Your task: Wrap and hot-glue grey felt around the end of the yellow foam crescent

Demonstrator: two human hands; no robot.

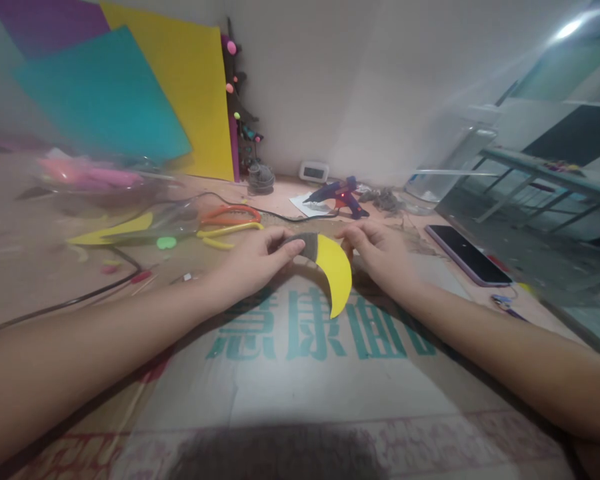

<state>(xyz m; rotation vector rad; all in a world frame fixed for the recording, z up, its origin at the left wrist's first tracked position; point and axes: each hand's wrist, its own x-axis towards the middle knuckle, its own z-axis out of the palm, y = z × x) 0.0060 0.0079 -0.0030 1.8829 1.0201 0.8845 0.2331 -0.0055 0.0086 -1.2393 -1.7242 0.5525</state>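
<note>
While the left hand (265,257) pinches a yellow crescent (337,268), the right hand (380,253) curled, grip unclear, clear packaging (155,179) holds pink pieces (107,177).

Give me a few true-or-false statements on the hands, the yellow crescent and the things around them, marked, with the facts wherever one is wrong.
1. The left hand holds the dark end of the yellow crescent. True.
2. The right hand is gripping the glue gun. False: the glue gun lies beyond both hands, with neither on it.
3. The phone lies to the right of the right hand. True.
4. The orange handle is to the right of the crescent. False: it lies to the left.
5. The teal sheet overlaps the front of the yellow sheet. True.
</note>
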